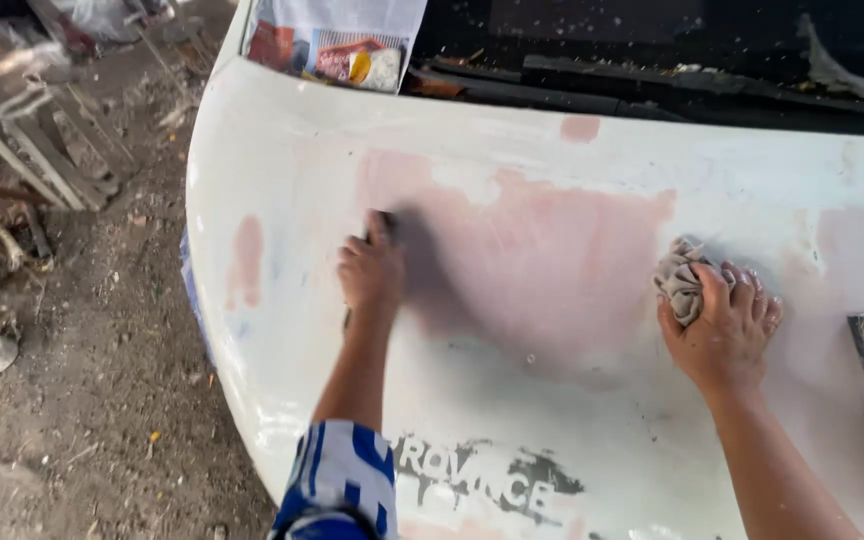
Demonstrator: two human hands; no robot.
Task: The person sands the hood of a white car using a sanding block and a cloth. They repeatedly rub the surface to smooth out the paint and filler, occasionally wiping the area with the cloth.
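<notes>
Your left hand [372,270] presses a dark, half-hidden sanding pad [384,222] on the white car bonnet's [282,150] pink filler patch [552,260], fingers curled closed. Keep it flat. Your right hand [724,325] clutches the crumpled grey rag [680,280].

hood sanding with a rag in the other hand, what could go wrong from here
1. The left hand presses a small dark sanding piece on the pink filler patch; staying in one spot could dig a low area.
2. The right hand holds a crumpled rag on the white hood; grit under it might scratch.
</notes>
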